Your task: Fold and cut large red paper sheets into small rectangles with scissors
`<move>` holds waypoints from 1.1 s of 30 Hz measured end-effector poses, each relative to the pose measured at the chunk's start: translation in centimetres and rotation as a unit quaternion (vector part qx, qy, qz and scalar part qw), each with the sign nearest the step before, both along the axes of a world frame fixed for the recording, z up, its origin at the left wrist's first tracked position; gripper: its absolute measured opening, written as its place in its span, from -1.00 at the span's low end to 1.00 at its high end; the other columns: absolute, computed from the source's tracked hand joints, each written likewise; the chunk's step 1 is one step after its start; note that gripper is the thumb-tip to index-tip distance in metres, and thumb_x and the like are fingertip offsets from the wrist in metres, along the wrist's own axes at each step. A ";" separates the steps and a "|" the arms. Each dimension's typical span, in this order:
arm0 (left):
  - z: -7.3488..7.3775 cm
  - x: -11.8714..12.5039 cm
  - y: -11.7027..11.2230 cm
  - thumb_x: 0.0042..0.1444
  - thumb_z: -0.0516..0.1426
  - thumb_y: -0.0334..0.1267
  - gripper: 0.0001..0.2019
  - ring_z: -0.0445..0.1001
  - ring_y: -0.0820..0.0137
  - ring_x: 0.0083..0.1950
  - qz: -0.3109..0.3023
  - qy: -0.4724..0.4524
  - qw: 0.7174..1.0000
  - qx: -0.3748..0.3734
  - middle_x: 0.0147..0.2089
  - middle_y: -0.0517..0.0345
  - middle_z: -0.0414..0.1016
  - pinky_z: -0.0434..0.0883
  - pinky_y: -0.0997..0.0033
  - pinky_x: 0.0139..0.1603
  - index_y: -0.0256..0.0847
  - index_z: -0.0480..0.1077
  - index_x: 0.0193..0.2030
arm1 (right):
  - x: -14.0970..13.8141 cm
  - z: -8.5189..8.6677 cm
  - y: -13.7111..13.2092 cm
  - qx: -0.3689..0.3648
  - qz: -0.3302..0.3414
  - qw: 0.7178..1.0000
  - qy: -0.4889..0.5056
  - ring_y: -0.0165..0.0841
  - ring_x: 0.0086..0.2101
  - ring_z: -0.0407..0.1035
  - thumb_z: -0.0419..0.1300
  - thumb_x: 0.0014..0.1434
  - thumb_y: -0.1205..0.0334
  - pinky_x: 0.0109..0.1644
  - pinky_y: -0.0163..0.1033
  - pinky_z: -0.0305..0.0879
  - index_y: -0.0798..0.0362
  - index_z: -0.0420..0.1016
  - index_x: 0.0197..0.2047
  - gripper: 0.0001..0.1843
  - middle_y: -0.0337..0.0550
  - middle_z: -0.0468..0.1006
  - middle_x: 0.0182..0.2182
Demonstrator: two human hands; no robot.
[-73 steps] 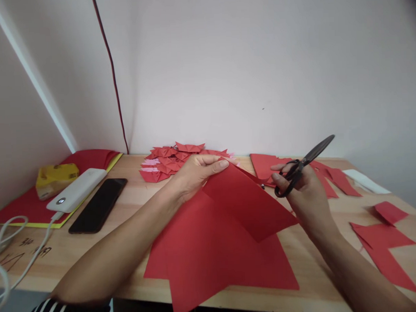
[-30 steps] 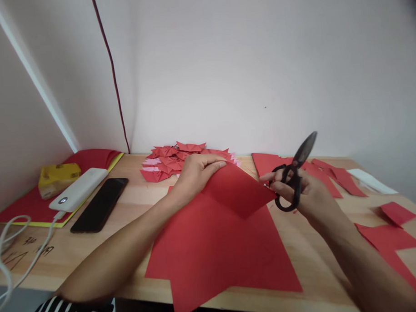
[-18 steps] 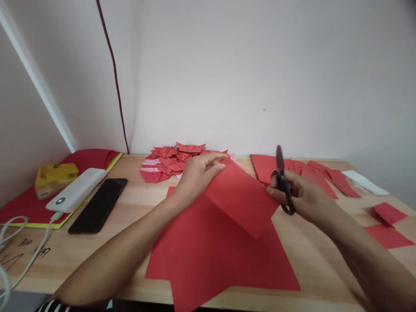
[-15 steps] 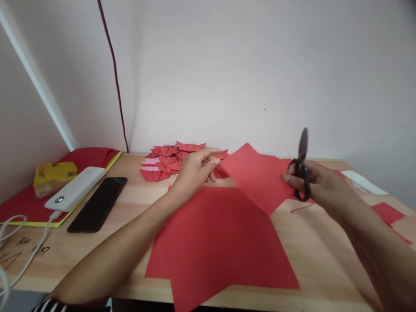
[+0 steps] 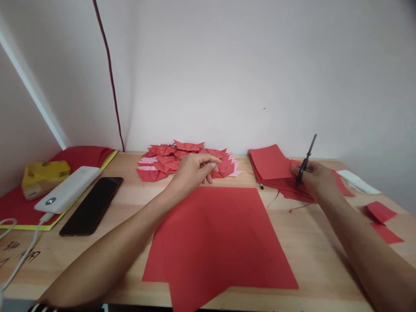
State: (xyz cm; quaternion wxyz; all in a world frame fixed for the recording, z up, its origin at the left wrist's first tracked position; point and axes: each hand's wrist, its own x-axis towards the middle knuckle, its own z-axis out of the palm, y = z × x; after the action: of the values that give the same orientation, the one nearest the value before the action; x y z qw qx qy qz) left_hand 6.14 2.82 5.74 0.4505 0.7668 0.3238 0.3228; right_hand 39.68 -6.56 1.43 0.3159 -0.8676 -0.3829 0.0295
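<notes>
Over the red sheets' (image 5: 217, 237) far edge, the left hand (image 5: 190, 170) hovers empty; to their right, the right hand (image 5: 319, 177) grips scissors (image 5: 304, 164) blades-up, perhaps sparing fingertips (image 5: 293, 170) for the red square (image 5: 269, 163).

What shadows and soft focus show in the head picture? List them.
Head view: a soft shadow runs alongside the right forearm on the table; head view: a faint darker band on the wall beside the cable, likely its shadow; head view: scissors slightly soft, blade gap unclear.
</notes>
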 end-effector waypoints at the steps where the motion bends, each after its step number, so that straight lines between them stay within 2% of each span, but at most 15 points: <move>1: 0.0 0.0 0.0 0.13 0.06 -0.38 -0.75 0.49 0.55 -0.52 0.000 0.004 1.000 -0.004 -0.30 0.10 0.59 0.40 0.60 -0.53 -0.28 0.53 -0.14 | 0.0 0.1 0.1 -0.018 -0.008 1.000 -0.003 -0.23 -0.47 0.39 0.20 0.00 0.11 -0.41 -0.22 0.19 0.10 0.43 -0.42 -0.79 -0.02 0.53 -0.51; 7: -0.1 0.0 0.0 0.13 0.07 -0.36 -0.76 0.50 0.53 -0.51 -0.007 0.029 1.000 0.007 -0.31 0.11 0.59 0.40 0.59 -0.52 -0.28 0.54 -0.15 | -0.4 0.4 0.6 -0.093 -0.030 0.994 -0.057 -0.09 -0.32 0.44 0.19 0.05 0.12 -0.32 -0.18 0.16 0.06 0.41 -0.38 -0.83 0.05 0.56 -0.43; 12: 0.0 -0.1 0.0 0.13 0.06 -0.36 -0.75 0.50 0.53 -0.51 -0.009 0.033 0.999 0.016 -0.32 0.10 0.59 0.40 0.59 -0.52 -0.28 0.54 -0.14 | -1.6 1.9 -0.7 -0.104 -0.030 0.988 -0.109 -0.03 -0.35 0.43 0.08 0.14 0.05 -0.38 -0.16 0.11 0.04 0.40 -0.27 -0.76 0.11 0.54 -0.43; 14: 0.0 0.0 -0.1 0.13 0.06 -0.37 -0.75 0.50 0.54 -0.51 -0.011 0.033 0.999 0.015 -0.32 0.10 0.59 0.40 0.60 -0.51 -0.29 0.54 -0.16 | -2.7 2.5 -1.0 -0.095 0.005 0.988 -0.121 -0.06 -0.37 0.42 0.05 0.17 -0.01 -0.40 -0.17 0.10 0.01 0.38 -0.19 -0.72 0.07 0.55 -0.40; 16: 0.0 0.0 -0.1 0.12 0.06 -0.38 -0.76 0.50 0.54 -0.52 -0.014 0.036 0.999 0.015 -0.33 0.10 0.59 0.39 0.59 -0.51 -0.29 0.54 -0.17 | -4.0 2.7 -0.8 -0.086 0.065 0.987 -0.123 -0.14 -0.37 0.43 0.09 0.16 0.01 -0.40 -0.22 0.13 -0.03 0.37 -0.19 -0.76 -0.02 0.55 -0.38; 19: 0.2 0.1 -0.2 0.12 0.07 -0.39 -0.76 0.50 0.54 -0.52 -0.016 0.041 0.999 0.019 -0.34 0.11 0.59 0.39 0.59 -0.50 -0.29 0.55 -0.17 | -6.0 2.1 0.5 -0.081 0.178 0.973 -0.123 -0.21 -0.38 0.44 0.12 0.15 0.08 -0.40 -0.28 0.14 -0.04 0.39 -0.22 -0.82 -0.11 0.57 -0.37; 21: 0.4 0.0 -0.4 0.12 0.07 -0.40 -0.76 0.49 0.55 -0.52 -0.014 0.041 0.999 0.023 -0.34 0.10 0.59 0.38 0.60 -0.50 -0.30 0.55 -0.17 | -7.2 1.3 1.6 -0.082 0.218 0.964 -0.131 -0.20 -0.37 0.44 0.12 0.15 0.07 -0.42 -0.28 0.10 -0.04 0.41 -0.20 -0.81 -0.10 0.59 -0.35; 27: 0.9 -0.8 -0.9 0.11 0.07 -0.45 -0.77 0.49 0.54 -0.52 -0.003 0.021 1.000 0.005 -0.37 0.10 0.58 0.39 0.61 -0.51 -0.33 0.54 -0.19 | -9.1 -0.2 3.9 -0.078 0.256 0.953 -0.143 -0.21 -0.40 0.42 0.14 0.16 0.07 -0.44 -0.28 -0.03 -0.02 0.41 -0.27 -0.82 -0.06 0.59 -0.36; 30: 1.0 -1.2 -0.9 0.11 0.06 -0.47 -0.78 0.49 0.55 -0.53 0.005 0.007 1.000 -0.006 -0.40 0.12 0.56 0.40 0.61 -0.52 -0.34 0.53 -0.22 | -9.5 -0.2 4.2 -0.053 0.253 0.957 -0.129 -0.21 -0.40 0.40 0.16 0.13 0.11 -0.43 -0.27 -0.04 -0.02 0.39 -0.29 -0.86 -0.06 0.58 -0.38; 33: 1.0 -1.3 -0.8 0.12 0.06 -0.46 -0.79 0.49 0.55 -0.53 0.001 0.001 1.000 -0.005 -0.39 0.11 0.56 0.40 0.62 -0.53 -0.35 0.53 -0.20 | -9.8 0.5 4.3 -0.019 0.252 0.964 -0.082 -0.24 -0.43 0.39 0.17 0.10 0.10 -0.43 -0.27 0.02 -0.02 0.33 -0.37 -0.85 -0.13 0.54 -0.46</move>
State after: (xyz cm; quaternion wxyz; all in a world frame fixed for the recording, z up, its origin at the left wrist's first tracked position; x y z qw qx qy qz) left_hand 4.84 2.00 6.69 0.4533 0.7647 0.3268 0.3209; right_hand 29.93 -2.24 1.92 0.2493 -0.7481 -0.6134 0.0443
